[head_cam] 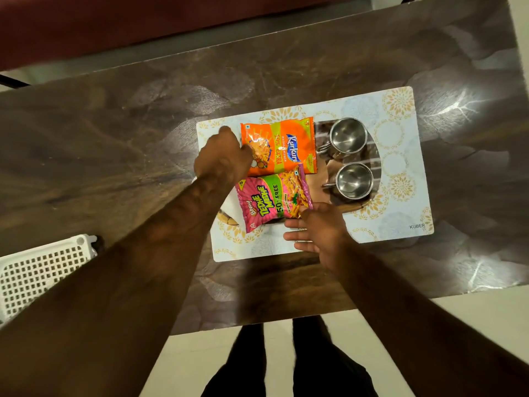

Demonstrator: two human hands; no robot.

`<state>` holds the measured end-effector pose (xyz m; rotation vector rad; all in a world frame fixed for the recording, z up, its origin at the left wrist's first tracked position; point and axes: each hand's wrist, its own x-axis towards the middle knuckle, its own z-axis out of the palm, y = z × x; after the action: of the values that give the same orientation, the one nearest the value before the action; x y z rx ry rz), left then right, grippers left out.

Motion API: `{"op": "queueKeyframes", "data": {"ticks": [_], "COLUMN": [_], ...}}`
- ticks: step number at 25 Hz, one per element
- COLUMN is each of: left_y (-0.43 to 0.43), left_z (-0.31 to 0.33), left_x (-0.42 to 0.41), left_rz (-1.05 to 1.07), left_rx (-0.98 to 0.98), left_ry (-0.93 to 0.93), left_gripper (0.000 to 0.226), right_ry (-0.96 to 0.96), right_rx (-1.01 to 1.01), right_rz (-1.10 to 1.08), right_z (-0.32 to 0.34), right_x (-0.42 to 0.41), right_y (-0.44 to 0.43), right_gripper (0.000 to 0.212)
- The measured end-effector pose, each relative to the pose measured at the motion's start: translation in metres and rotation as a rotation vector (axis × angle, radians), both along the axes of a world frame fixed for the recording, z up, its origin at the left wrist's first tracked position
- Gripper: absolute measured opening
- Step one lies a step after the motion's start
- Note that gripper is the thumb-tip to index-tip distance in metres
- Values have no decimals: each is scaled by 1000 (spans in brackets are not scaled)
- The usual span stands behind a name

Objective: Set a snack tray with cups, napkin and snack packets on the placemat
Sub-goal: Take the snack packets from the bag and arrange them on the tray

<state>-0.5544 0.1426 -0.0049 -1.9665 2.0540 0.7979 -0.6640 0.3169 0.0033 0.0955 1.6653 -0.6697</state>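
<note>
A pale patterned placemat [400, 173] lies on the brown table. On it rests an oval brown tray [347, 207] with two steel cups [347, 136] [355, 180] on its right side. An orange Kurkure packet [286, 147] and a pink Tedhe Medhe packet [272, 202] lie on the tray's left half. A white napkin [233, 209] peeks out under the pink packet. My left hand [223, 159] pinches the orange packet's left edge. My right hand [317, 230] has spread fingers and touches the pink packet's lower right corner.
A white perforated plastic basket [40, 273] sits at the table's left front edge. The table's near edge runs just below the placemat, with my legs and pale floor beyond it. A dark red surface lies past the far edge.
</note>
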Motion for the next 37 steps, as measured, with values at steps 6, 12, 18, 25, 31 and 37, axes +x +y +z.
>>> {"op": "queueKeyframes", "data": {"ticks": [6,12,18,25,31,37], "left_y": [2,4,-6,-11,28,79], "left_z": [-3,-7,-25,-18,20,11], "left_x": [-3,-8,11,22,26,37], "left_rz": [132,87,161,104,-374,-752], "left_rx": [158,137,178,129,-66,-143], "left_ry": [12,38,145,51,218,30], "left_gripper": [74,63,28,47,34,50], "right_ry": [3,13,21,99,539,856], "right_rx": [9,14,29,47,-22,-238], "right_rz": [-42,-53,-36,-61,216,973], "right_z": [-1,-1,-1,-1,12,8], "right_x": [1,2,3,9,26,25], "right_y": [0,1,1,-1,9,-3], "right_gripper": [26,21,26,32,43,72]}}
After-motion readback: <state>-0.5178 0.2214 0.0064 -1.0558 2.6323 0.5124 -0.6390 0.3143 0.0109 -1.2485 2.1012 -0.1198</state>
